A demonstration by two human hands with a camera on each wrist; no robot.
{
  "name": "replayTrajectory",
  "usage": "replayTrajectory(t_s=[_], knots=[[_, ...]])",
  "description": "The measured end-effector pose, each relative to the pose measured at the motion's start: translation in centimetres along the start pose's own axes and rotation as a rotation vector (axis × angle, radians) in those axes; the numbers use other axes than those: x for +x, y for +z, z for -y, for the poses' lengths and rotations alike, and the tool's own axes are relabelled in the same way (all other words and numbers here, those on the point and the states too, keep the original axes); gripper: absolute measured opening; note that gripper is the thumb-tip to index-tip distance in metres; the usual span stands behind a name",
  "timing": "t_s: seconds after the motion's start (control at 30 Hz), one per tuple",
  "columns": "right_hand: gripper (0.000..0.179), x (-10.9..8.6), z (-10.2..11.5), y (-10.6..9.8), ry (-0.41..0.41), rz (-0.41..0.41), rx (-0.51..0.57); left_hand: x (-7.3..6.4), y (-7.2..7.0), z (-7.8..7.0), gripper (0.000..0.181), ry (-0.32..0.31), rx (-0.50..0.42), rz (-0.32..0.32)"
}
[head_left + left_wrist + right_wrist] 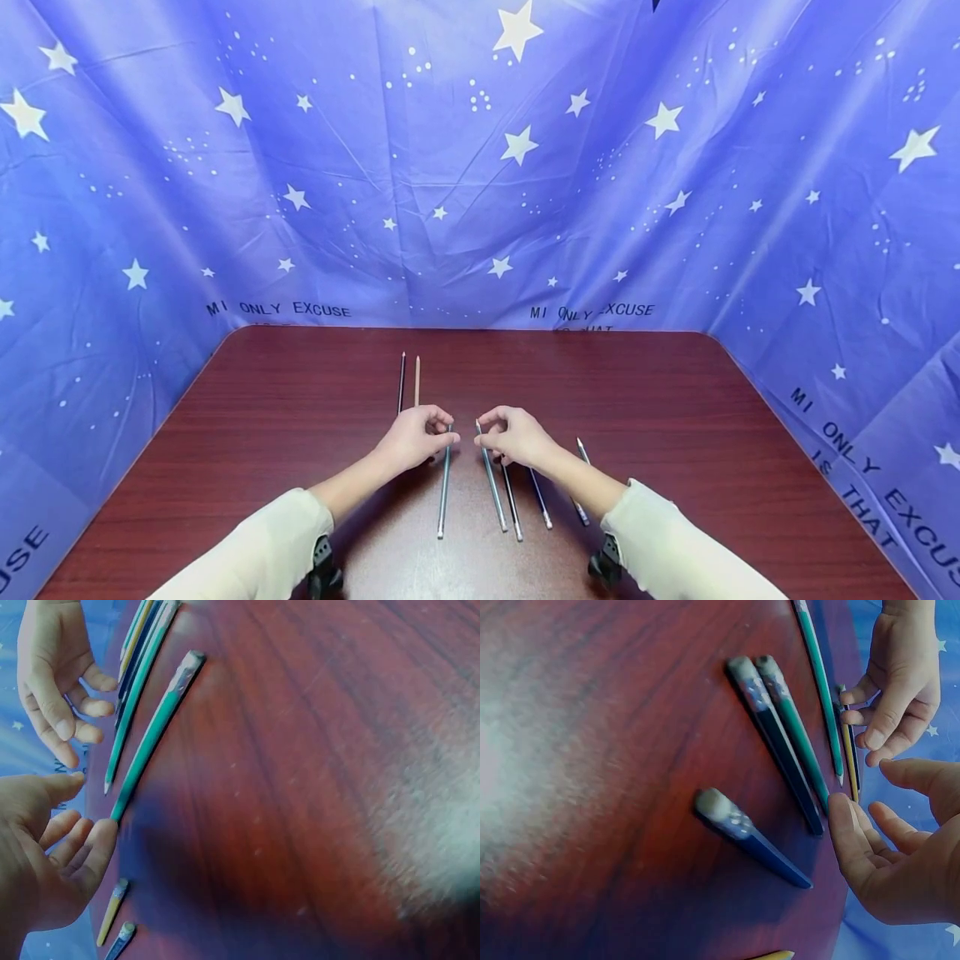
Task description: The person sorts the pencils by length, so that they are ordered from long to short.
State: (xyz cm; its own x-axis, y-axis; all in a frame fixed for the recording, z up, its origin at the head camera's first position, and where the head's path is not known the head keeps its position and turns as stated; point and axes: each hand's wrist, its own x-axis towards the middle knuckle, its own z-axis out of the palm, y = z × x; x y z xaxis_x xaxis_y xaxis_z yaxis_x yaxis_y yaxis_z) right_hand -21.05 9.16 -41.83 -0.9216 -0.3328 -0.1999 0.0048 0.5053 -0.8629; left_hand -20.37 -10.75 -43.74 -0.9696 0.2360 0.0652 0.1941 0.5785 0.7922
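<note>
Two green pencils lie on the table, one by each hand, eraser ends toward the near side. My left hand [417, 437] has its fingertips right at the far end of the left green pencil [444, 492], thumb and forefinger apart. Likewise, my right hand [521, 437] is at the pointed end of the right green pencil [492, 492], with a gap between thumb and fingers in the right wrist view. To the right lie a black pencil [513, 504] and a dark blue pencil [540, 500], partly hidden by the right hand and forearm.
Beyond the left hand lie a black pencil [401, 383] and a yellowish pencil [417, 379] side by side. Another pencil [582, 450] is partly covered by the right forearm. The reddish-brown table [262, 400] ends at a blue star-printed cloth [450, 167].
</note>
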Motion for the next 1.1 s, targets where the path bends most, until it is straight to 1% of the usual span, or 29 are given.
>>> replayTrajectory(t_s=[0.13, 0.27, 0.33, 0.43, 0.53, 0.6, 0.73, 0.83, 0.97, 1.1], knots=[[0.034, -0.5, -0.2, 0.3, -0.031, 0.003, -0.053, -0.5, 0.4, 0.1, 0.023, 0.011, 0.078, -0.024], [0.034, -0.7, -0.4, 0.6, -0.081, -0.041, -0.194, -0.7, 0.7, 0.0, 0.023, -0.002, 0.134, -0.050], [0.034, -0.7, -0.5, 0.8, -0.110, -0.066, -0.247, -0.7, 0.8, 0.0, 0.024, -0.010, 0.149, -0.053], [0.035, -0.6, -0.6, 1.0, -0.144, -0.083, -0.274, -0.7, 1.0, 0.0, 0.026, -0.025, 0.155, -0.057], [0.035, -0.5, -0.6, 1.2, -0.154, -0.092, -0.304, -0.6, 1.3, 0.2, 0.028, -0.028, 0.174, -0.063], [0.035, -0.5, -0.6, 1.3, -0.159, -0.106, -0.359, -0.6, 1.4, 0.3, 0.029, -0.023, 0.188, -0.068], [0.036, -0.6, -0.5, 1.7, -0.188, -0.161, -0.527, -0.7, 1.5, 0.3, 0.032, -0.030, 0.203, -0.066], [0.037, -0.7, -0.3, 2.0, -0.212, -0.191, -0.632, -0.6, 1.6, 0.2, 0.034, -0.036, 0.208, -0.064], [0.036, -0.8, -0.1, 2.3, -0.226, -0.199, -0.692, -0.6, 1.6, 0.1, 0.035, -0.048, 0.193, -0.062], [0.036, -0.8, 0.0, 2.4, -0.212, -0.197, -0.717, -0.7, 1.7, 0.0, 0.036, -0.100, 0.057, -0.034]])
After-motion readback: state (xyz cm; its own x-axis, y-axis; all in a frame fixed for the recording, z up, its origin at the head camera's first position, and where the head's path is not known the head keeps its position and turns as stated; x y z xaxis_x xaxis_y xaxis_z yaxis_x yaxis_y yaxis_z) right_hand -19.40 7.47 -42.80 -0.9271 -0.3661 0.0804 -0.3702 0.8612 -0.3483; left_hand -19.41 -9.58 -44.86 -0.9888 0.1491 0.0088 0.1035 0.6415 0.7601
